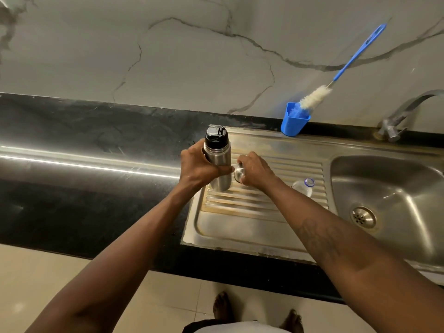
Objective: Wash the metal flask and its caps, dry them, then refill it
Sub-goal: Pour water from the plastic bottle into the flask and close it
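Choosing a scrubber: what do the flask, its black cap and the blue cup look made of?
Flask: likely stainless steel, brushed, by its silver streaked sheen. Black cap: probably plastic, glossy highlights. Blue cup: plastic seemingly, matte, evenly coloured.

A kitchen, home-like: the sink end of the counter.
A stainless-steel sink point(396, 188) with a ribbed drainboard point(240, 224) sits in a polished black stone countertop point(84, 188), a tap point(406, 109) at its back edge. A bottle brush point(314, 96) stands in a blue holder point(294, 122) against the marble-veined wall point(168, 56) — bare feet point(222, 306) on pale floor tiles point(48, 284).
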Motion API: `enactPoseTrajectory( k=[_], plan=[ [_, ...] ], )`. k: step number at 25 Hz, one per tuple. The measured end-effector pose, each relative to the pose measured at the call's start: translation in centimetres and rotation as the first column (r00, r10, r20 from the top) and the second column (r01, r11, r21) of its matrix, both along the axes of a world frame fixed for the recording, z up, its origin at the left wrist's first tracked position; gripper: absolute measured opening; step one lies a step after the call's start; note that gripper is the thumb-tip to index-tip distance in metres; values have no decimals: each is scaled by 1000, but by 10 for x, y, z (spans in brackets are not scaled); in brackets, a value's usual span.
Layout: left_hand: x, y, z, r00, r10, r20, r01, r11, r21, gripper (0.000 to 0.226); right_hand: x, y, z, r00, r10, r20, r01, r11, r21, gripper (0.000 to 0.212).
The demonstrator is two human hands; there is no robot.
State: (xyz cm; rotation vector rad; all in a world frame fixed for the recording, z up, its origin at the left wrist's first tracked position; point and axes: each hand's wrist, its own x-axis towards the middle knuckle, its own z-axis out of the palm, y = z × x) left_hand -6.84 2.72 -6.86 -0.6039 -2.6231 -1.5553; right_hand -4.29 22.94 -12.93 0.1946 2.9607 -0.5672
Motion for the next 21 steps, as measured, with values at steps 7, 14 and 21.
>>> enactPoseTrajectory(
  k=[7, 14, 21],
  plan=[
    [4, 9, 9, 1000, -24, -8, 24, 1000, 14, 67, 12, 14, 26, 992, 57, 109, -53, 998, -39, 39],
    [21, 13, 16, 1000, -6, 14, 6, 1000, -14, 65, 19, 11, 99, 889, -335, -313, 80, 785, -614, 37],
    [36, 22, 15, 997, 67, 45, -61, 991, -123, 67, 38, 23, 139, 844, -237, -481, -184, 715, -675, 42]
  ],
)
